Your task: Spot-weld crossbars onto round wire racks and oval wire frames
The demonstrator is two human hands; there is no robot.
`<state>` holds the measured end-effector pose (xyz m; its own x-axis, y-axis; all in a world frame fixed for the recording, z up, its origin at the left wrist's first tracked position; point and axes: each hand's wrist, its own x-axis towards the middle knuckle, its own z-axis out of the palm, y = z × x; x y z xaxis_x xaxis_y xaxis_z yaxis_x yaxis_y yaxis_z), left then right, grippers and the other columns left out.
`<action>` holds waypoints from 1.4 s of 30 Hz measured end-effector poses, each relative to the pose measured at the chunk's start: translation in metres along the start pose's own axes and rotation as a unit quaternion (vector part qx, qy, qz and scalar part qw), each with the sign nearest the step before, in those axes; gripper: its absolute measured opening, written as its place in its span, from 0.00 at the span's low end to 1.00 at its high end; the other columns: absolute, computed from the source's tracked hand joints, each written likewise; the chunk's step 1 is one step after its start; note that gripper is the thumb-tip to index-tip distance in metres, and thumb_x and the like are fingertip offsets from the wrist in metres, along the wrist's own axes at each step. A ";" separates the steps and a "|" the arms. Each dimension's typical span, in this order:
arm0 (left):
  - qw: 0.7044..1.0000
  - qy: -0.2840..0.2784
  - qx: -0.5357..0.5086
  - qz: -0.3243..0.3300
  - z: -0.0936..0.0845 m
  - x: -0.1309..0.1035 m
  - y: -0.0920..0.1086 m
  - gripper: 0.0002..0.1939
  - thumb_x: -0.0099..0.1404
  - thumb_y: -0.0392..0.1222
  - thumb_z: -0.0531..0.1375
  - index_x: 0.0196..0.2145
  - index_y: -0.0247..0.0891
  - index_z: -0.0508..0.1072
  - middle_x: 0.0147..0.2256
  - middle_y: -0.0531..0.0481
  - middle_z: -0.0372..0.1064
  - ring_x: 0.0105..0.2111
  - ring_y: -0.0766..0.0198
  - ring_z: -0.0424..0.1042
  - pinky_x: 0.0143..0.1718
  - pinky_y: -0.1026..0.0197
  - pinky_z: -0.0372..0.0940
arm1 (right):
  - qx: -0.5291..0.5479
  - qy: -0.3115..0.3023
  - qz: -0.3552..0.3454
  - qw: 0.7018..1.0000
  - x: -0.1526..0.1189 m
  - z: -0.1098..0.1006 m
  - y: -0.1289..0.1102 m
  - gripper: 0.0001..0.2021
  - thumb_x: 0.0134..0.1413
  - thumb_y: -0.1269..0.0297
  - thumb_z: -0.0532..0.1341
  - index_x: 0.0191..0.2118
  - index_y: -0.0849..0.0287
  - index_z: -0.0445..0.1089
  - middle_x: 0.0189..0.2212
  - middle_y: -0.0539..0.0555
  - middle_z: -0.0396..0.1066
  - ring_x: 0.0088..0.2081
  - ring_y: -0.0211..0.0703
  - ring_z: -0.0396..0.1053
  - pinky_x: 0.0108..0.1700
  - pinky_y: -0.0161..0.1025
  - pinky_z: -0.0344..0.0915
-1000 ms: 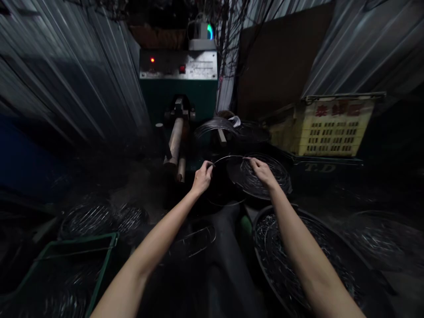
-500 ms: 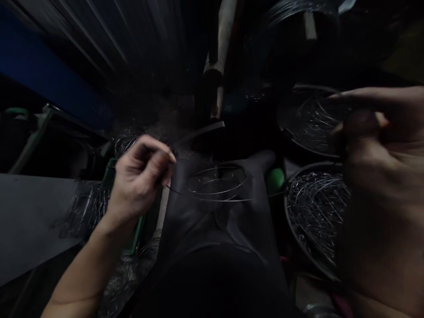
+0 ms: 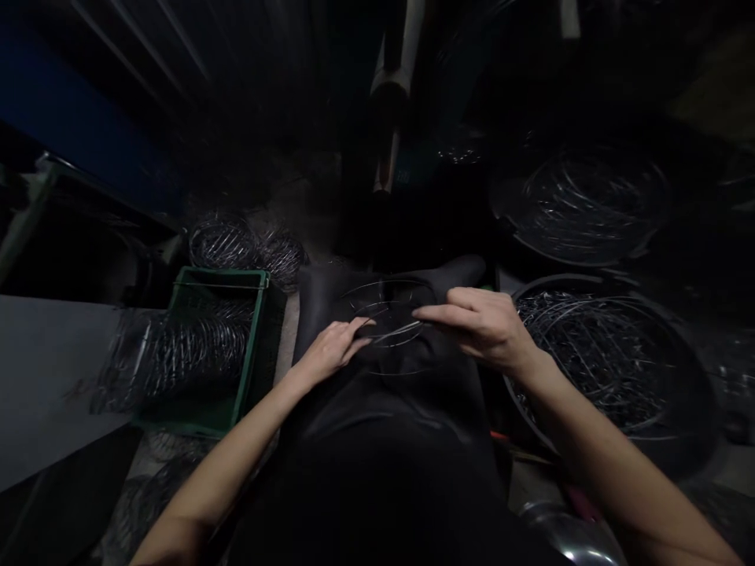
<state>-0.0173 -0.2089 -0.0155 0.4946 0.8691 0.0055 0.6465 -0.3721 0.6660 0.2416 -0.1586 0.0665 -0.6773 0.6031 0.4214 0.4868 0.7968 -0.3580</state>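
Observation:
A thin metal wire frame with round loops (image 3: 394,303) lies over my dark-clad lap. My left hand (image 3: 333,347) is at the frame's left side, thumb and fingers closed around its wire. From the other side my right hand (image 3: 487,324) pinches the end of a bright wire piece (image 3: 396,332), index finger stretched along it. That piece spans the short gap between both hands' fingertips, low across the loops. How it meets the frame is too fine to make out.
To the left, a green crate (image 3: 239,393) holds many wire pieces, with wire bundles (image 3: 222,240) behind it. On the right stand a round tub (image 3: 696,440) of wire parts and another wire-filled basin (image 3: 590,255). A machine rod (image 3: 392,86) hangs ahead.
Both hands have come down and inward to the wire frame on my lap. The right hand moved from the far right; a bright wire piece now lies between the hands.

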 end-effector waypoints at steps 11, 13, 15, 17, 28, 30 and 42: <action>0.995 -0.054 -0.081 -0.039 -0.091 0.101 -0.029 0.17 0.65 0.51 0.52 0.38 0.35 0.73 0.27 0.54 0.68 0.27 0.69 0.65 0.31 0.68 0.59 | 0.097 0.086 0.090 0.987 0.034 0.050 0.070 0.08 0.62 0.65 0.50 0.40 0.57 0.66 0.49 0.59 0.67 0.47 0.45 0.66 0.47 0.45 0.65; 0.993 -0.035 -0.100 -0.050 -0.098 0.106 -0.031 0.17 0.64 0.51 0.52 0.37 0.35 0.72 0.26 0.54 0.67 0.26 0.69 0.65 0.29 0.68 0.60 | 0.093 0.084 0.085 0.988 0.037 0.061 0.078 0.08 0.62 0.66 0.50 0.41 0.57 0.66 0.47 0.59 0.69 0.45 0.44 0.67 0.46 0.43 0.65; 0.992 -0.021 -0.109 -0.052 -0.101 0.107 -0.032 0.17 0.64 0.51 0.52 0.37 0.35 0.72 0.24 0.55 0.65 0.24 0.69 0.65 0.28 0.69 0.60 | 0.043 0.102 0.084 0.990 0.039 0.066 0.081 0.08 0.62 0.66 0.52 0.40 0.57 0.67 0.44 0.58 0.70 0.43 0.44 0.67 0.44 0.43 0.65; 0.993 -0.015 -0.102 -0.052 -0.103 0.108 -0.032 0.17 0.64 0.51 0.52 0.37 0.36 0.72 0.23 0.55 0.64 0.23 0.70 0.64 0.27 0.69 0.59 | -0.021 0.117 0.083 0.989 0.041 0.065 0.082 0.08 0.61 0.66 0.53 0.39 0.57 0.69 0.40 0.57 0.72 0.41 0.45 0.66 0.42 0.42 0.64; 0.970 -0.008 -0.219 -0.106 -0.099 0.118 -0.047 0.21 0.63 0.55 0.52 0.38 0.34 0.72 0.22 0.54 0.64 0.18 0.72 0.57 0.19 0.70 0.53 | -0.169 0.050 0.042 0.983 0.064 0.056 0.092 0.10 0.62 0.68 0.52 0.41 0.59 0.70 0.35 0.54 0.71 0.33 0.38 0.64 0.30 0.33 0.58; 0.959 -0.063 -0.250 -0.119 -0.092 0.115 -0.048 0.22 0.63 0.56 0.52 0.41 0.34 0.72 0.21 0.55 0.64 0.16 0.73 0.55 0.17 0.70 0.50 | -0.166 0.008 0.060 0.984 0.050 0.057 0.087 0.11 0.62 0.70 0.51 0.45 0.59 0.68 0.36 0.54 0.69 0.31 0.36 0.64 0.26 0.31 0.55; 0.995 0.039 -0.090 0.002 -0.048 0.125 -0.041 0.12 0.66 0.44 0.52 0.40 0.36 0.72 0.36 0.47 0.73 0.36 0.65 0.70 0.41 0.64 0.62 | -0.180 -0.176 0.200 0.947 0.027 0.067 0.078 0.16 0.59 0.75 0.48 0.49 0.60 0.64 0.35 0.55 0.68 0.32 0.40 0.65 0.24 0.35 0.50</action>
<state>-0.0099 -0.0690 -0.0065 0.4461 0.8929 0.0619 0.5263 -0.3176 0.7887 0.2242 -0.0826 -0.0053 -0.5107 0.8596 -0.0145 0.8565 0.5072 -0.0961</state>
